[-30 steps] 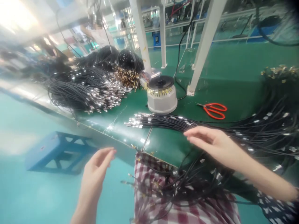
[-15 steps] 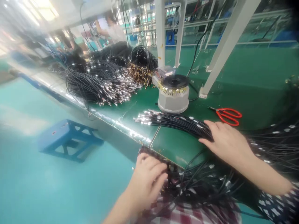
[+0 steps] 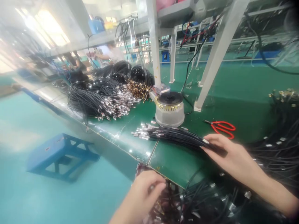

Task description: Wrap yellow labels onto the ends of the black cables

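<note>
My right hand (image 3: 227, 155) has its thumb and fingers closed around the near end of a bundle of black cables (image 3: 175, 136), next to a white label tag. The bundle lies on the green tabletop, its silvery connector ends pointing left. Low by the table's front edge, my left hand (image 3: 148, 189) is curled, thumb toward forefinger; whatever it may hold is hidden. More loose black cables (image 3: 203, 193) lie below and between the hands, over a checked cloth. Just beyond my right hand sit red-handled scissors (image 3: 221, 128).
A white round device with a black disc top (image 3: 170, 109) stands behind the bundle. Large cable heaps (image 3: 98, 96) lie at the left, more cables (image 3: 277, 149) at the right. White table posts (image 3: 217, 59) rise behind. A blue stool (image 3: 63, 157) stands on the floor; a person is farther back.
The view has tilted up, so things sit lower in it. My right hand stays at the bundle, its fingers closer together around it. My left hand's fingers have curled in more.
</note>
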Tool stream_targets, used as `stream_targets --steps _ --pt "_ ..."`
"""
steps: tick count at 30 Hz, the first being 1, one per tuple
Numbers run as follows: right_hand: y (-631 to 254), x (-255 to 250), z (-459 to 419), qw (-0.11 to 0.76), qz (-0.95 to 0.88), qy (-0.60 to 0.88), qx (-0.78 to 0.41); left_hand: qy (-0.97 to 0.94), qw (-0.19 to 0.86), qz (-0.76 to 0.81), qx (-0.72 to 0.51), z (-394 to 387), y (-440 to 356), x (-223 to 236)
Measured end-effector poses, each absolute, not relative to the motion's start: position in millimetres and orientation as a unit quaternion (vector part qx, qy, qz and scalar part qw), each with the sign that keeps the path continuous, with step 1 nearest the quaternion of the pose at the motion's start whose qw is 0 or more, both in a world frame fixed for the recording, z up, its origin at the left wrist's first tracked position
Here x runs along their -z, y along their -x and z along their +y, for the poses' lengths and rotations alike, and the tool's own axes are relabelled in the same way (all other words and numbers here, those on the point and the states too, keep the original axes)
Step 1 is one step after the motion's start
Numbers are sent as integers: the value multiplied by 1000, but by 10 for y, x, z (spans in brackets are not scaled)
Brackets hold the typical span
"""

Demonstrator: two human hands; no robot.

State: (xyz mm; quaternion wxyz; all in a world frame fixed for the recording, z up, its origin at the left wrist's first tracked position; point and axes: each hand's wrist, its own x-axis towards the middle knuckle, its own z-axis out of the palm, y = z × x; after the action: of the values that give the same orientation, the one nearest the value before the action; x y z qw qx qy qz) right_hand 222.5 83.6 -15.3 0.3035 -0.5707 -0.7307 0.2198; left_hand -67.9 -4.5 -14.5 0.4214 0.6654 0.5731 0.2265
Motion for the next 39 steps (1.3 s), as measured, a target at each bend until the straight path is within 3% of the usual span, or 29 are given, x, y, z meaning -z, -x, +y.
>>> stream_targets --steps 5,8,11,15,23,31,39 --pt "-2273 93 796 323 -672 533 -400 -547 532 555 -331 176 556 196" --pt "-2270 99 772 326 -654 516 -447 -424 676 441 -410 401 407 218" --pt "-2253 92 733 321 -657 511 -452 -327 726 342 -499 592 259 169" --pt "-2158 5 693 316 -686 496 -428 -233 729 309 -565 664 156 49" --pt "-1829 -142 715 374 -746 426 -348 -291 694 334 -567 513 199 -8" --pt "-1806 -233 756 323 -631 437 -553 -346 690 317 -551 447 228 -26" --pt "-1819 -343 708 298 -720 418 -467 -323 703 310 -552 422 235 -47"
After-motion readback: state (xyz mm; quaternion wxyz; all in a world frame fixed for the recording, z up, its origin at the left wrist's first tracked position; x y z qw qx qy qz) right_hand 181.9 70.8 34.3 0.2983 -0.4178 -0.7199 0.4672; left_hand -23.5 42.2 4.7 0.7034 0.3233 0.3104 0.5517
